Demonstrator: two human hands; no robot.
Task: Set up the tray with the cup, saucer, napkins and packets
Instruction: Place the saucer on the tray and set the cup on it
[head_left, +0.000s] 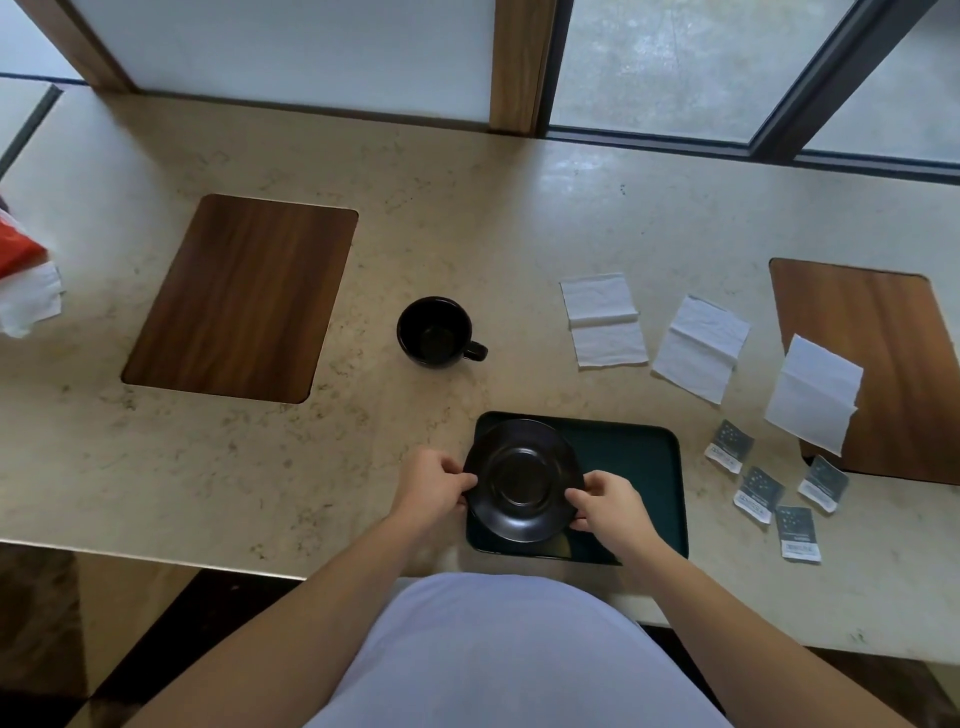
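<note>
Both hands are on the black saucer (522, 480) right now. The left hand (434, 483) pinches its left rim and the right hand (608, 501) pinches the right rim, fingers curled around the edge on each side. The saucer sits over the left end of the dark green tray (639, 467), hanging a bit past the tray's left edge; can't tell if it's resting on the tray or held just above it. The tray itself lies at the near edge of the counter (415, 234), right in front of the person.

The black cup (436, 332) stands upright on the counter behind the tray, toward the middle, handle pointing right, nothing in it that I can see.

Three white napkins (698, 348) are laid out in a row to the right of the cup, heading toward the right edge. The last one lies partly on a wooden inlay (883, 338) set in the counter. Four small packets (761, 493) are scattered just right of the tray, near the front edge, flat on the counter.

There's another wooden panel (239, 299) on the left half of the counter, and at the far left edge something red (18, 249) with white paper (31, 304) under it, mostly out of frame.
</note>
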